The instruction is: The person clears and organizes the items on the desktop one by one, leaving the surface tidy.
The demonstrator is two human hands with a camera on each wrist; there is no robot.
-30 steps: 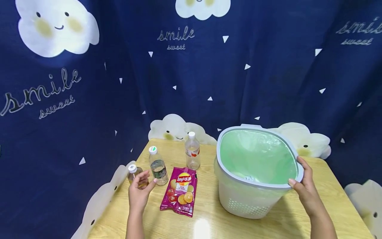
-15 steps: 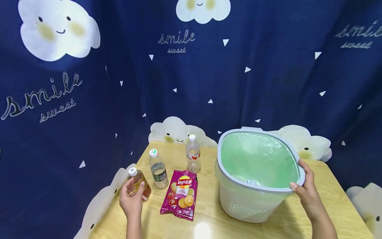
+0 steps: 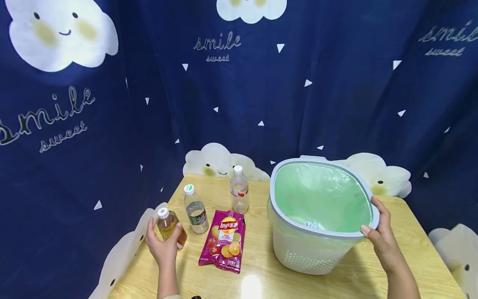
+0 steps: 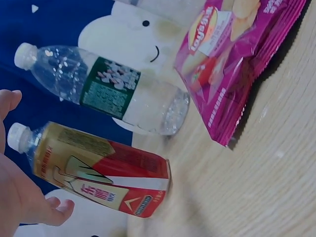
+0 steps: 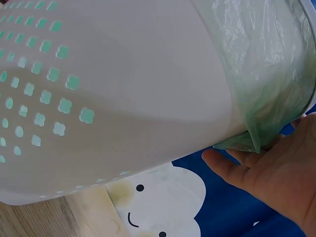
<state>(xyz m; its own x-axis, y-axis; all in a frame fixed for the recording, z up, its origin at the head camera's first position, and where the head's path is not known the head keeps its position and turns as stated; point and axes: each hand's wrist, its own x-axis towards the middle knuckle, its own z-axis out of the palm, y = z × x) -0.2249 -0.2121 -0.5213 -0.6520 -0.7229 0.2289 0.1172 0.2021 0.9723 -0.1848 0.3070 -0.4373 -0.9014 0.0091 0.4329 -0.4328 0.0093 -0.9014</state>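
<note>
My left hand (image 3: pixel 163 248) is spread around a drink bottle (image 3: pixel 171 228) with a white cap, thumb on one side and fingers on the other. In the left wrist view, that bottle (image 4: pixel 103 170) stands with its red and gold label showing, and the fingers (image 4: pixel 59 211) look apart from it. Just beyond is a clear water bottle (image 3: pixel 196 214) with a green label. With thumb and fingers, my right hand (image 3: pixel 381 234) grips the rim of a white trash bin (image 3: pixel 302 251). A green bag (image 3: pixel 321 195) lines the bin and folds over its outside.
A purple Lay's chip bag (image 3: pixel 223 243) lies between the bottles and the bin. Behind it stands another clear bottle (image 3: pixel 239 193) with a white cap. The wooden table (image 3: pixel 209 282) meets a blue curtain (image 3: pixel 239 104) at the back and left.
My left hand has come back and left from between the two bottles, and its fingers have spread around the drink bottle. The right hand stays on the bin's rim.
</note>
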